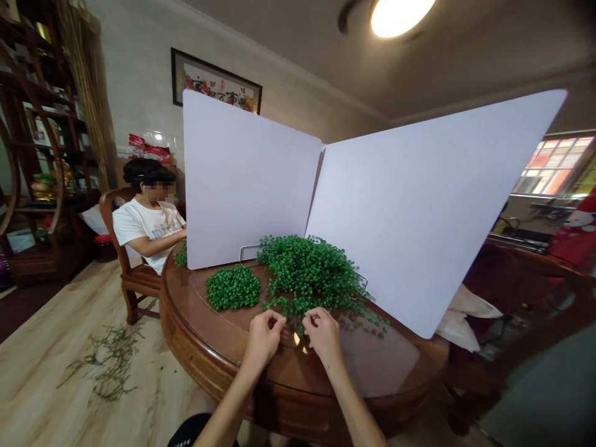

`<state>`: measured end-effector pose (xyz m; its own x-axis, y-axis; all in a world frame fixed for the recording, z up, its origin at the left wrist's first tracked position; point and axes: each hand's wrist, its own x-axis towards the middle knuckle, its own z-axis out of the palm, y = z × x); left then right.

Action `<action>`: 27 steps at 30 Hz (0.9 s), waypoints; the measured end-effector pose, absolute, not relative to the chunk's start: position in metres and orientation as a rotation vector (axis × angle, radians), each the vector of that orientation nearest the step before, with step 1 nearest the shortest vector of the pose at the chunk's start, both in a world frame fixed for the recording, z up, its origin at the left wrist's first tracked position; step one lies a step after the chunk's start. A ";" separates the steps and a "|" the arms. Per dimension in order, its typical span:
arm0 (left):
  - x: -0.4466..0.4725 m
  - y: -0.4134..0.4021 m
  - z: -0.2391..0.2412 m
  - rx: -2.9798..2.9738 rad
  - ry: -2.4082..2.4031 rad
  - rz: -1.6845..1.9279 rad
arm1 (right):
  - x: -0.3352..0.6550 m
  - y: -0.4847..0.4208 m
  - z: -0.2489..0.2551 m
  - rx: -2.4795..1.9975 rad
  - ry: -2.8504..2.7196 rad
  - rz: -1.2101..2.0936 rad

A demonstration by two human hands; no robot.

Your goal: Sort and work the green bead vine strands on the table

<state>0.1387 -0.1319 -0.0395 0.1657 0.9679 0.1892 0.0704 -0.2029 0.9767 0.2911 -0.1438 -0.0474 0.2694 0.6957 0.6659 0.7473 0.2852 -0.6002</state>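
My left hand (264,335) and my right hand (323,333) rest side by side on the round wooden table (223,366), fingers curled into a pinch at the near edge of a large heap of green beaded strands (310,270). Each hand seems to pinch a green strand from that heap; the piece between them is too small to make out clearly. A smaller, tidy pile of the same green strands (233,287) lies to the left of my left hand.
Two white boards (410,205) stand upright behind the heaps as a screen. Another person (146,217) sits on a wooden chair at the table's left. Green scraps (109,360) litter the wooden floor. A dark chair (521,292) stands on the right.
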 end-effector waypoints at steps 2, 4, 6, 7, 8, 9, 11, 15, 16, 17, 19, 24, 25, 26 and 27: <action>0.139 -0.132 -0.039 1.524 1.043 1.180 | 0.287 -0.147 -0.043 -1.383 -1.532 -0.082; 0.139 -0.132 -0.038 1.627 1.057 1.150 | 0.279 -0.152 -0.036 -1.361 -1.537 -0.140; 0.139 -0.133 -0.035 1.711 1.058 1.121 | 0.269 -0.155 -0.027 -1.351 -1.493 -0.167; 0.139 -0.134 -0.033 1.735 1.051 1.113 | 0.265 -0.155 -0.022 -1.345 -1.483 -0.162; 0.138 -0.135 -0.032 1.753 1.041 1.109 | 0.260 -0.154 -0.016 -1.340 -1.483 -0.145; 0.138 -0.135 -0.031 1.769 1.029 1.111 | 0.255 -0.151 -0.010 -1.335 -1.495 -0.122; 0.137 -0.136 -0.030 1.798 1.006 1.137 | 0.243 -0.141 0.002 -1.334 -1.532 -0.075; 0.137 -0.135 -0.031 1.818 0.985 1.188 | 0.214 -0.107 0.022 -1.311 -1.612 -0.002; 0.137 -0.134 -0.031 1.814 0.990 1.189 | 0.206 -0.097 0.025 -1.295 -1.618 0.045; 0.137 -0.134 -0.032 1.808 1.000 1.187 | 0.199 -0.086 0.026 -1.271 -1.619 0.126; 0.138 -0.134 -0.033 1.791 1.013 1.186 | 0.188 -0.067 0.025 -1.210 -1.626 0.383; 0.138 -0.135 -0.035 1.689 0.947 1.145 | 0.196 -0.039 0.015 -1.128 -1.684 0.620; 0.139 -0.135 -0.036 1.666 0.947 1.130 | 0.204 -0.038 0.013 -1.123 -1.687 0.612; 0.139 -0.136 -0.037 1.655 0.958 1.119 | 0.213 -0.039 0.011 -1.125 -1.685 0.601; 0.139 -0.136 -0.038 1.659 0.972 1.116 | 0.223 -0.041 0.010 -1.134 -1.680 0.589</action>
